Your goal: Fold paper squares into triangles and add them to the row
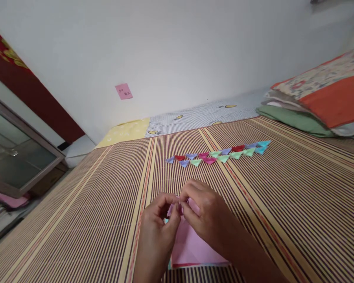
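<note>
Nearest you lies a paper stack [199, 251]; at its far end, your left hand [159, 220] and right hand [208, 210] pinch a small pink piece [170, 211]. It looks light, thin, easily creased: hold its edges gently.

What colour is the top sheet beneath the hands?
Pink; the top sheet shows best in the head view.

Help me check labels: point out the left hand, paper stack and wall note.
Left hand [155, 227]: head view, back of the hand.
Paper stack [191, 243]: head view, pink top sheet.
Wall note [124, 91]: head view, its middle.
</note>
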`<state>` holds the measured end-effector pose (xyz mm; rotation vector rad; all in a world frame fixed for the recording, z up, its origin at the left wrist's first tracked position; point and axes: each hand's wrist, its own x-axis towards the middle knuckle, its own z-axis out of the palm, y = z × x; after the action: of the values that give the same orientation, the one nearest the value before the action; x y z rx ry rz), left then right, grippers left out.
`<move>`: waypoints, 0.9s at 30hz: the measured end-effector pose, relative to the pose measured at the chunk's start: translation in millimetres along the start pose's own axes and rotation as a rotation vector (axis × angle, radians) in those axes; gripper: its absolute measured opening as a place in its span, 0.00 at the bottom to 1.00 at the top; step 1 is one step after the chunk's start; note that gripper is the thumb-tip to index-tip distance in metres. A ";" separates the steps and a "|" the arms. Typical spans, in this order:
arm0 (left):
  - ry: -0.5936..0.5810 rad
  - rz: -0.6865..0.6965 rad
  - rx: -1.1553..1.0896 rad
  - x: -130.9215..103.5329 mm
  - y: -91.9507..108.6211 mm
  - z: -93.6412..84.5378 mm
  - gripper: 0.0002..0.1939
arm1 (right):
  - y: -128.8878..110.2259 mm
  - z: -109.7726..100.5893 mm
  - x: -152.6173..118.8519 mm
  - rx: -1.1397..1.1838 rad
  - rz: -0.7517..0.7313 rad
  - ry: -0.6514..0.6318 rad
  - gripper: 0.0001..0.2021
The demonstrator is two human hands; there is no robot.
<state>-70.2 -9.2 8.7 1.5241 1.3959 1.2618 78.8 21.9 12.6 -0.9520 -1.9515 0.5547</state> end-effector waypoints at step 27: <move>0.316 0.125 0.274 -0.3 13.4 16.0 0.03 | 1.1 -5.9 2.8 0.108 0.125 0.047 0.14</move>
<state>-50.9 -10.0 16.9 1.6667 1.7583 1.4857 83.4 24.9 16.3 -1.0139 -1.8103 0.6950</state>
